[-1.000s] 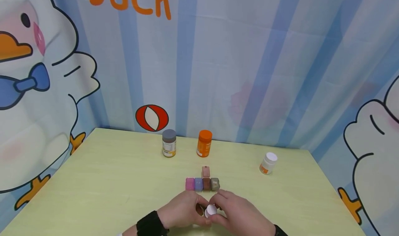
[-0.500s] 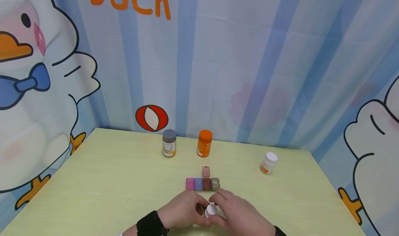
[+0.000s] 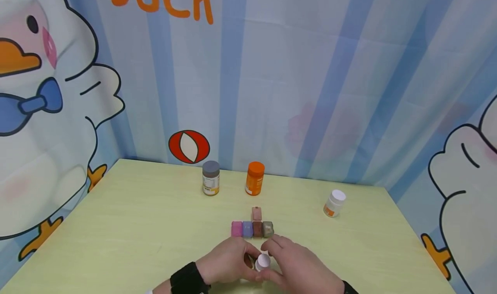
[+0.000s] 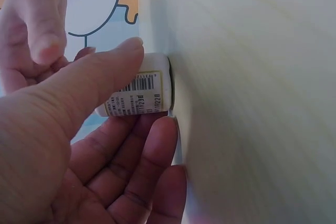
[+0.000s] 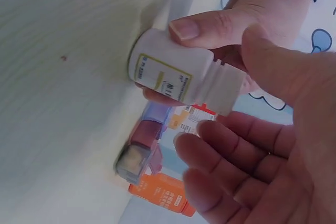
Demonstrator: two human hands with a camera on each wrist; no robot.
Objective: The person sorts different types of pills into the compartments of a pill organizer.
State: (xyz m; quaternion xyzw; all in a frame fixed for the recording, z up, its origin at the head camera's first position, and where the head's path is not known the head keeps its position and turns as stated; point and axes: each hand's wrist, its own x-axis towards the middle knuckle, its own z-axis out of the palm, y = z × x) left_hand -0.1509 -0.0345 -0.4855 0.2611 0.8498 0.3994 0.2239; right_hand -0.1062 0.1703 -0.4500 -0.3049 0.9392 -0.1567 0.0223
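Note:
A small white pill bottle (image 3: 262, 263) with a white cap stands upright at the table's front. My left hand (image 3: 227, 260) holds its body between thumb and fingers. In the left wrist view the thumb lies across the bottle's barcode label (image 4: 139, 90), with the base right at the tabletop. My right hand (image 3: 297, 264) is around the ribbed cap (image 5: 224, 87). The right wrist view shows its fingers (image 5: 220, 156) loosely bent and apart from the cap, with the thumb close by the cap's far side.
Just beyond the hands, a pink cube (image 3: 237, 229), a blue cube (image 3: 247, 229), a brown cube (image 3: 257, 229) and a grey one (image 3: 268, 229) form a row, with a pale pink cube (image 3: 256, 214) behind. Farther back stand a grey-lidded bottle (image 3: 211, 179), an orange bottle (image 3: 254, 179) and another white bottle (image 3: 334, 204).
My right fingers have loosened and lifted slightly away from the cap. My left hand and the bottle have stayed in place.

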